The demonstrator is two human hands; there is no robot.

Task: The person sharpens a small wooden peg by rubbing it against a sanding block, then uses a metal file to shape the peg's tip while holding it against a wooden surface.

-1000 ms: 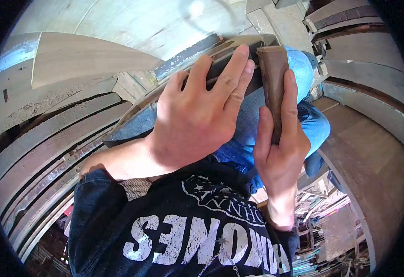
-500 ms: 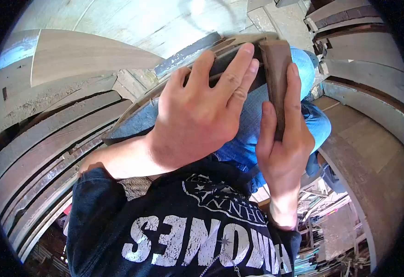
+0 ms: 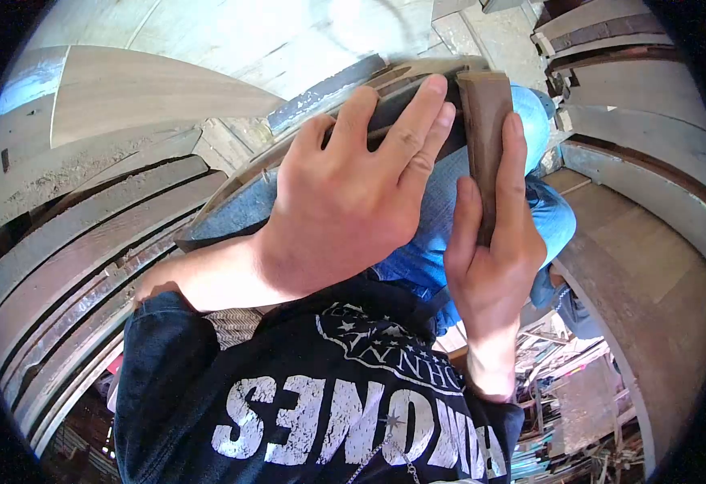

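Note:
My left hand (image 3: pixel 345 189) lies across a long, dark-faced piece (image 3: pixel 397 105) with a wooden edge, above my jeans. Its fingers are spread; two curl over the far edge, while the thumb is hidden. Whatever is under the palm cannot be seen. My right hand (image 3: pixel 494 262) is closed around a brown wooden block (image 3: pixel 488 121), the thumb on one side and a finger along the other. The block stands lengthwise over my denim-covered knee (image 3: pixel 530 121), close by the right end of the dark-faced piece.
Stacked boards (image 3: pixel 87 242) run along the left side. More planks (image 3: pixel 627 89) rise at the upper right. A pale wooden panel (image 3: pixel 143 93) lies beyond my left hand. Wood scraps (image 3: pixel 578 395) litter the lower right, beside a broad board (image 3: pixel 627 282).
The brown block has shifted very slightly to the right and nearer to me at its far end. My left hand stays in almost the same place.

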